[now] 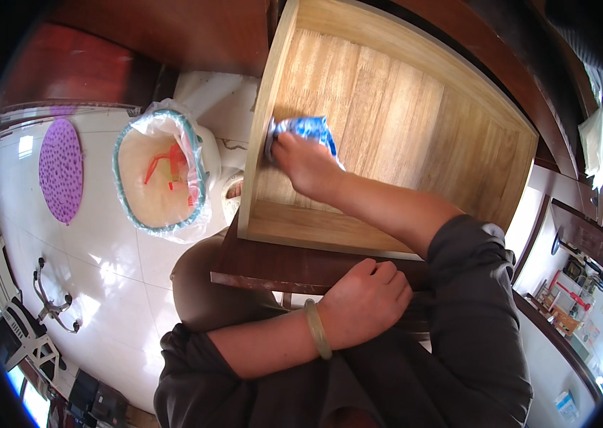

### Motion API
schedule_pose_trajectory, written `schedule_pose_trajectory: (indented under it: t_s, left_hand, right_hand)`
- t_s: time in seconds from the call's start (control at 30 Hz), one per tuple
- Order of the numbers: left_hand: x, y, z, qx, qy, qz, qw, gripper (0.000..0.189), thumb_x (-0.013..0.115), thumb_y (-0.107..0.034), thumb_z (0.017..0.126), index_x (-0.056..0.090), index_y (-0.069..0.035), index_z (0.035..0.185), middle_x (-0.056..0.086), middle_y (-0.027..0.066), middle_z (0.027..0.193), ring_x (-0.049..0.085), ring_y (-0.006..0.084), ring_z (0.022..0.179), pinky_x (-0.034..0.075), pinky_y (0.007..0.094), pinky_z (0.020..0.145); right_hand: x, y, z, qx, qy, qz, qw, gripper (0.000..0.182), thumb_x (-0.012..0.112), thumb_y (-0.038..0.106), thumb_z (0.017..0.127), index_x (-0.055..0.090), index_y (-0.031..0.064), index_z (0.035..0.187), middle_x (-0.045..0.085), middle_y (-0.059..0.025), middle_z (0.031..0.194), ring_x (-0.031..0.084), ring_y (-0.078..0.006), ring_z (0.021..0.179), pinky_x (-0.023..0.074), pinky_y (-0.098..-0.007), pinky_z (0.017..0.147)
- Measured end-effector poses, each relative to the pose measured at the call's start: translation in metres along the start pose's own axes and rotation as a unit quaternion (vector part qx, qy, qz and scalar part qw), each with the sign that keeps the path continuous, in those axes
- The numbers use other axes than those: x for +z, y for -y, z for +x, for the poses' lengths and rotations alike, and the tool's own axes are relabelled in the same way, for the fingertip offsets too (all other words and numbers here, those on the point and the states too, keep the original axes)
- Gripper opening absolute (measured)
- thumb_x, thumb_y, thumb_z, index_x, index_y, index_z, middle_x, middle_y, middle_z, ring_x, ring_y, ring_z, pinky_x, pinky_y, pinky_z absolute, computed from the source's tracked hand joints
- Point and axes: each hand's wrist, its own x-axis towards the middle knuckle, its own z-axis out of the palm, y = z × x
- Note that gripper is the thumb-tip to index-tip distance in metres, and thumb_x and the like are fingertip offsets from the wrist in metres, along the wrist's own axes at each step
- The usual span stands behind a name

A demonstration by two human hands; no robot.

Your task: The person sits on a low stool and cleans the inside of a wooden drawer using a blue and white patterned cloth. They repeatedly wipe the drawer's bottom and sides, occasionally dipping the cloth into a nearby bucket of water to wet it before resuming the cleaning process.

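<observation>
In the head view, a wooden drawer [376,107] with a light wood-grain inside lies before me, its dark reddish-brown front panel [285,273] toward my lap. My right hand [301,160] is inside it, gripping a blue-and-white patterned cloth [307,127] against the floor and side wall at the left. Hand and cloth are slightly blurred. My left hand [368,299], with a pale green bangle [317,329] on its wrist, is curled by the front panel. Nothing shows in it; its palm side is hidden.
Left of the drawer stands a lined waste bin [159,227] with red scraps [174,160] inside. A purple spotted oval [60,171] lies on the shiny tiled floor beyond it. A chair base with casters [54,307] is at lower left. Whitish plastic bags [598,144] hang at upper right.
</observation>
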Motion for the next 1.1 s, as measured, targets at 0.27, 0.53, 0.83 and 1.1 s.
schedule_pose_trajectory:
  t_s: [0.27,0.53,0.83,1.1]
  left_hand:
    - [0.001,0.001,0.001,0.001,0.002,0.001,1.0,0.014,0.055,-0.016,0.065,0.057,-0.007,0.075,0.049,0.0009,0.072,0.05,0.0145,0.069,0.039,0.026,0.058]
    - [-0.001,0.0,0.001,-0.001,0.009,0.001,1.0,0.014,0.055,-0.016,0.064,0.057,-0.007,0.075,0.049,0.0008,0.072,0.05,0.0144,0.069,0.039,0.0263,0.057]
    - [-0.001,0.002,0.002,-0.002,-0.001,-0.012,1.0,0.015,0.056,-0.016,0.064,0.058,-0.008,0.077,0.049,0.0,0.072,0.05,0.0138,0.07,0.039,0.026,0.058]
    - [0.002,0.004,0.001,0.006,-0.012,-0.016,1.0,0.016,0.056,-0.017,0.065,0.057,-0.007,0.077,0.049,0.0002,0.071,0.05,0.0137,0.069,0.039,0.0265,0.059]
  right_hand:
    - [0.014,0.007,-0.02,-0.198,0.151,0.001,0.969,0.02,0.055,0.01,0.074,0.061,0.003,0.092,0.052,-0.0131,0.103,0.057,-0.0274,0.089,0.0517,-0.0352,0.071]
    - [0.017,0.007,-0.014,-0.123,0.225,0.143,0.956,0.026,0.054,0.005,0.071,0.062,0.0034,0.095,0.051,-0.017,0.112,0.057,-0.0341,0.098,0.0483,-0.0404,0.081]
    - [0.027,0.009,-0.009,0.027,0.205,0.306,0.929,0.033,0.052,0.005,0.069,0.063,0.0017,0.1,0.06,-0.0215,0.1,0.057,-0.0372,0.097,0.0453,-0.0406,0.086]
    - [-0.017,0.022,-0.016,0.11,0.256,0.485,0.829,0.035,0.053,0.009,0.069,0.063,0.0,0.101,0.063,-0.0162,0.094,0.059,-0.0232,0.09,0.0448,-0.0324,0.082]
